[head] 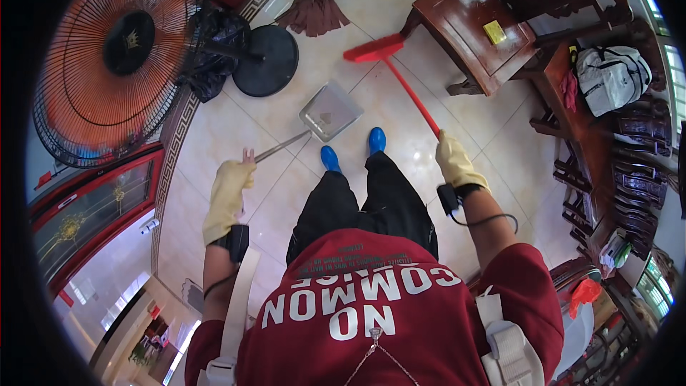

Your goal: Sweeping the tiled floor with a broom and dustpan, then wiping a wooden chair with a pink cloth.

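In a pale yellow rubber glove, my left hand [230, 190] grips the metal handle of a long-handled dustpan [329, 110]. The grey pan rests on the tiled floor just ahead of my blue boots, and a little debris seems to lie in it. My right hand [457, 161], gloved the same way, is closed around the red shaft of a broom [410, 91]. Its red head [375, 49] is beyond the pan, to the right, close to a leg of the wooden chair; the bristles cannot be made out.
A pedestal fan [128, 43] with a round black base [266, 61] stands at left, a black plastic bag behind it. A brown mop head [315, 10] lies ahead. On the right are a carved wooden chair [455, 16] bearing a yellow box [494, 32], and a bench with a backpack [613, 78].
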### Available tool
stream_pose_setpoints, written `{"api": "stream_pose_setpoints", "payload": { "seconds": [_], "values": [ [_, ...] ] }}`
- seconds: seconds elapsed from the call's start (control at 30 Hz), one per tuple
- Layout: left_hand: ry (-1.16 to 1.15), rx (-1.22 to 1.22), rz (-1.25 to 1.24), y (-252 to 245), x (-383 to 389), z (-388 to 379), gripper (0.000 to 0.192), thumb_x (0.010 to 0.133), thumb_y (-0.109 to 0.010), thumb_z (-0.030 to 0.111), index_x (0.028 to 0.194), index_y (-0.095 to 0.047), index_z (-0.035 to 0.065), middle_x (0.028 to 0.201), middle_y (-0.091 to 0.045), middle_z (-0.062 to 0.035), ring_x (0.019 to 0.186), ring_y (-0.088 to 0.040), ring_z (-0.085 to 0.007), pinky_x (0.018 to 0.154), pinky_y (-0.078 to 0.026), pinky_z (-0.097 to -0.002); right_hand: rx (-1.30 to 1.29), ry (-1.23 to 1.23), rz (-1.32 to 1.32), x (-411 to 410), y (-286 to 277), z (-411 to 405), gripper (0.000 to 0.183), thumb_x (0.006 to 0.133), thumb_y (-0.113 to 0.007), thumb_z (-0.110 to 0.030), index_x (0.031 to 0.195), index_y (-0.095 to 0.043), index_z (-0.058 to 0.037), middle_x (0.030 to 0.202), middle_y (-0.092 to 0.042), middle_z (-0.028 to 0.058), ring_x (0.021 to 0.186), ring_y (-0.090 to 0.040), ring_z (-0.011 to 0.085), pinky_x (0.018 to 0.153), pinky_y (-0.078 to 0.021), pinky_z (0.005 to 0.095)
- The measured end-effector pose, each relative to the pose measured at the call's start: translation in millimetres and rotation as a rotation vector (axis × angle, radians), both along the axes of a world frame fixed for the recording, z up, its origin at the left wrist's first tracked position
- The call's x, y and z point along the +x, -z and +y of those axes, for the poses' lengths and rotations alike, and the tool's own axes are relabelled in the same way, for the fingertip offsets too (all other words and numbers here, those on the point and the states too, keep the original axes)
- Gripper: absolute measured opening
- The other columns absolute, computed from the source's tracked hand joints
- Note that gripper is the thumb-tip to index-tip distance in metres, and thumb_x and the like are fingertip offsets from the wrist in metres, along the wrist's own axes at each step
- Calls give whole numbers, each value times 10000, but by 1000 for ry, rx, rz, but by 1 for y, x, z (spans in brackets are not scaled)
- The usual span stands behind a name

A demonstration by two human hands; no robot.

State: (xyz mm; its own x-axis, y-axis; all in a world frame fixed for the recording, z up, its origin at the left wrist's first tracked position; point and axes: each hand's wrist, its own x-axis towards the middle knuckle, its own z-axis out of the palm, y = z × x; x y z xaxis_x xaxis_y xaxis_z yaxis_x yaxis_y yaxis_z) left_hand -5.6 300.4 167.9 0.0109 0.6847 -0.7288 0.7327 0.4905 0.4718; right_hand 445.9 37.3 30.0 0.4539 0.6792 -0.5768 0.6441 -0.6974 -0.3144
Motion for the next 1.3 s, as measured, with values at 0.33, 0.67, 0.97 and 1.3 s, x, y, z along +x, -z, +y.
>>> {"api": "stream_pose_setpoints", "payload": {
  "seconds": [0.33,0.67,0.97,1.3],
  "values": [
    [42,-68,141,88,80,40,187,851,-689,123,817,-641,-54,671,-587,-52,546,-554,-140,486,-454,-291,-139,140,385,-63,20,-36,336,919,-477,-89,1232,-566,-4,856,-677,219,723,-687,330,665,-556,442],
    [91,-128,219,89,62,43,213,841,-696,133,840,-656,-76,697,-628,-82,574,-608,-153,515,-513,-298,-208,580,664,-64,-32,-78,570,941,-622,-73,1486,-472,-145,714,-572,2,566,-564,129,454,-499,308],
    [116,-62,317,86,25,49,223,849,-663,123,837,-662,-100,694,-624,-86,543,-602,-156,494,-513,-302,-115,436,293,-3,1,14,279,917,-509,-109,1172,-539,0,851,-684,199,668,-688,293,622,-559,417],
    [84,-177,292,95,27,47,215,862,-649,140,931,-690,-60,805,-707,-131,691,-696,-210,608,-540,-365,-352,501,980,-123,-38,-41,344,912,-564,-25,1255,-576,-32,760,-569,33,553,-562,162,465,-513,292]
  ]
}}
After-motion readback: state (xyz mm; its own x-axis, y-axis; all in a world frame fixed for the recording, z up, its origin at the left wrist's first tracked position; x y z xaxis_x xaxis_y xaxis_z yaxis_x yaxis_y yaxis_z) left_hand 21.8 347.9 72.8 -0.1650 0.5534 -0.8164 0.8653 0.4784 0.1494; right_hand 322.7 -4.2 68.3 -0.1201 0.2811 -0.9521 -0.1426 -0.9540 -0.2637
